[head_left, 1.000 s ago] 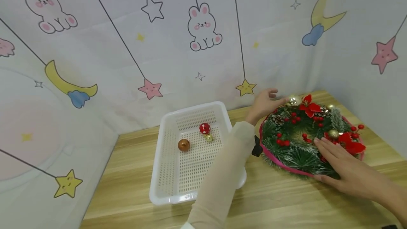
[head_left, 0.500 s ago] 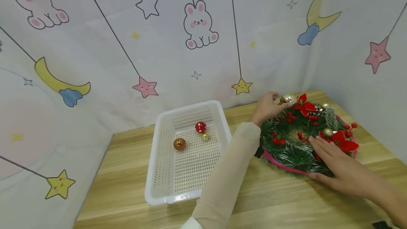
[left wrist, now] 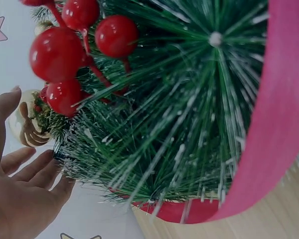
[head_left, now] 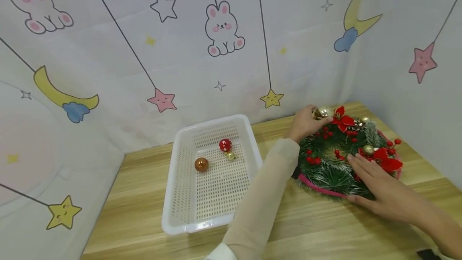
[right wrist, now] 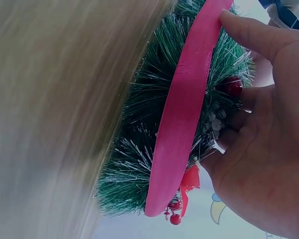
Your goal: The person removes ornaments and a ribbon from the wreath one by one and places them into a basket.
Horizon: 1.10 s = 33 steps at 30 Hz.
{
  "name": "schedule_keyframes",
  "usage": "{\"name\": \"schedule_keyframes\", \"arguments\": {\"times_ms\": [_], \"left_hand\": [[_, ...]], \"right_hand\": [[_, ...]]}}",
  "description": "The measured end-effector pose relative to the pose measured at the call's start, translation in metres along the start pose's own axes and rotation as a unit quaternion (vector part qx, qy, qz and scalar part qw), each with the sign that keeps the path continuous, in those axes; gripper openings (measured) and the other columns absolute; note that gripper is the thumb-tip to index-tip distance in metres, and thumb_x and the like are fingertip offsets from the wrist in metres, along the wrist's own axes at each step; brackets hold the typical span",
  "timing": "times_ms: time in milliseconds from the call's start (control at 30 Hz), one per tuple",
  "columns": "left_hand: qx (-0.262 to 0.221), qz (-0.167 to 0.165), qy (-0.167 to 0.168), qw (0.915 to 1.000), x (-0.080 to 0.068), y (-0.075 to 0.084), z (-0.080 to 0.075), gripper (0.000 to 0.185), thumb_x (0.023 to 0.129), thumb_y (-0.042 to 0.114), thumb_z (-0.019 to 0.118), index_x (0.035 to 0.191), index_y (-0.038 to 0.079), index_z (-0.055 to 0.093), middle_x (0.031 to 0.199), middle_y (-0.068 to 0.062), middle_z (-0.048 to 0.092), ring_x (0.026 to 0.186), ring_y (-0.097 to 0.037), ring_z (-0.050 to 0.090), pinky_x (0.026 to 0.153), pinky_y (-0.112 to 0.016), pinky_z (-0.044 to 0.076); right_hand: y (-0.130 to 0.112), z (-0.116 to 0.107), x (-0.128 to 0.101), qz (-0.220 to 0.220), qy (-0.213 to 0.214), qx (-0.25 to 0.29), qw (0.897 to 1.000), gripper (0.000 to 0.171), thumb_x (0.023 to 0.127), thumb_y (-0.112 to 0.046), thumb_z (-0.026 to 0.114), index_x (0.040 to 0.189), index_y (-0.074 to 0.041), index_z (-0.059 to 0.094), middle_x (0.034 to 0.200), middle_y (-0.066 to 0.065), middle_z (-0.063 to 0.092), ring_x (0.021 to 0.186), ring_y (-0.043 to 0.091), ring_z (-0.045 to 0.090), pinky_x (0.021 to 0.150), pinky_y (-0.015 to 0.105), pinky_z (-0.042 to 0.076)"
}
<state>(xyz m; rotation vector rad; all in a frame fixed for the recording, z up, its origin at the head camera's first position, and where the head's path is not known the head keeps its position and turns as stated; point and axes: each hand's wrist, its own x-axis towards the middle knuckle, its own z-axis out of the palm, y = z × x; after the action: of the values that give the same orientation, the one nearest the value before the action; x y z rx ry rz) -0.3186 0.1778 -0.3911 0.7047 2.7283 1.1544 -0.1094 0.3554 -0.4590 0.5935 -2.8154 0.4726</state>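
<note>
A green Christmas wreath [head_left: 332, 175] with red berries, red poinsettias, gold balls and a pink ribbon [left wrist: 289, 89] round its side lies on the table's right. My left hand [head_left: 304, 123] is at its back left, thumb and fingers around a shiny gold Christmas ball [head_left: 323, 112]. In the left wrist view the thumb lies on one side of that ball [left wrist: 27, 119] and the fingers on the other, beside the needles. My right hand [head_left: 382, 191] holds the wreath's front right, fingers over the top and thumb [right wrist: 251, 32] against the ribbon; its fingertips are partly hidden by greenery in the right wrist view.
A white perforated plastic basket [head_left: 169, 196] stands left of the wreath. Inside are a copper ball [head_left: 201, 164], a red white-spotted ball [head_left: 225, 145] and a small gold ball [head_left: 230, 156]. Behind the wooden table [head_left: 133, 196] hangs a printed curtain [head_left: 191, 55].
My left hand's fingers have drawn in round the gold ball. The right hand keeps its place on the wreath. The whole head view has shifted slightly.
</note>
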Motion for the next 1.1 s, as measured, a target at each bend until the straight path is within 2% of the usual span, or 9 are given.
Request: {"name": "schedule_keyframes", "arguments": {"times_ms": [167,333,433,567,633,833,1100], "left_hand": [[0.031,0.021,0.004,0.9993,0.003,-0.001,-0.001,0.059,0.100,0.046,0.070,0.148,0.015,0.058,0.137,-0.001,0.070,0.118,-0.014,0.070,0.090,-0.023,0.058],[-0.004,0.021,0.006,0.9998,0.004,-0.002,-0.005,0.049,0.100,0.039,0.073,0.140,0.013,0.062,0.128,-0.003,0.072,0.103,-0.012,0.069,0.078,-0.020,0.055],[-0.029,0.018,0.009,0.9994,0.003,0.000,-0.008,0.048,0.098,0.035,0.075,0.138,0.011,0.062,0.123,-0.003,0.071,0.097,-0.011,0.067,0.075,-0.020,0.054],[-0.040,0.018,0.010,0.9990,0.001,0.003,-0.013,0.049,0.097,0.033,0.077,0.138,0.012,0.061,0.122,-0.002,0.072,0.101,-0.010,0.068,0.078,-0.020,0.055],[-0.044,0.019,0.006,0.9988,0.000,0.004,-0.014,0.052,0.097,0.033,0.078,0.141,0.012,0.059,0.123,-0.002,0.072,0.105,-0.012,0.069,0.081,-0.022,0.057],[-0.028,0.033,-0.014,0.9990,-0.001,0.011,-0.019,0.067,0.096,0.036,0.078,0.155,0.021,0.050,0.130,-0.001,0.071,0.112,-0.011,0.069,0.086,-0.023,0.058],[-0.024,0.051,-0.030,0.9980,-0.005,0.018,-0.021,0.055,0.094,0.035,0.080,0.143,0.020,0.061,0.122,0.002,0.072,0.103,-0.007,0.067,0.079,-0.017,0.054]], "right_hand": [[0.000,0.002,0.003,-0.014,0.011,-0.007,1.000,0.106,0.091,-0.040,0.082,0.170,-0.015,0.015,0.172,0.020,0.031,0.167,0.024,0.010,0.118,0.002,-0.013],[-0.001,0.003,0.004,-0.026,0.023,-0.016,0.999,0.107,0.090,-0.039,0.083,0.170,-0.014,0.016,0.172,0.018,0.032,0.166,0.012,0.004,0.120,0.004,-0.012],[0.000,0.003,0.005,-0.028,0.024,-0.016,0.999,0.107,0.090,-0.039,0.083,0.170,-0.014,0.016,0.172,0.017,0.031,0.166,0.012,0.005,0.120,0.004,-0.012],[0.000,0.003,0.004,-0.030,0.027,-0.021,0.999,0.108,0.089,-0.039,0.084,0.170,-0.013,0.017,0.172,0.017,0.031,0.166,0.011,0.004,0.120,0.004,-0.012],[0.000,0.003,0.004,-0.031,0.030,-0.026,0.999,0.108,0.088,-0.039,0.085,0.169,-0.013,0.018,0.172,0.016,0.032,0.166,0.008,0.003,0.120,0.004,-0.012],[0.000,0.003,0.003,-0.029,0.031,-0.027,0.999,0.109,0.088,-0.038,0.085,0.169,-0.012,0.018,0.172,0.017,0.032,0.167,0.014,0.006,0.120,0.004,-0.012],[0.000,0.005,0.001,-0.029,0.032,-0.027,0.999,0.109,0.088,-0.039,0.085,0.169,-0.012,0.018,0.170,0.019,0.034,0.167,0.015,0.007,0.120,0.004,-0.012]]}}
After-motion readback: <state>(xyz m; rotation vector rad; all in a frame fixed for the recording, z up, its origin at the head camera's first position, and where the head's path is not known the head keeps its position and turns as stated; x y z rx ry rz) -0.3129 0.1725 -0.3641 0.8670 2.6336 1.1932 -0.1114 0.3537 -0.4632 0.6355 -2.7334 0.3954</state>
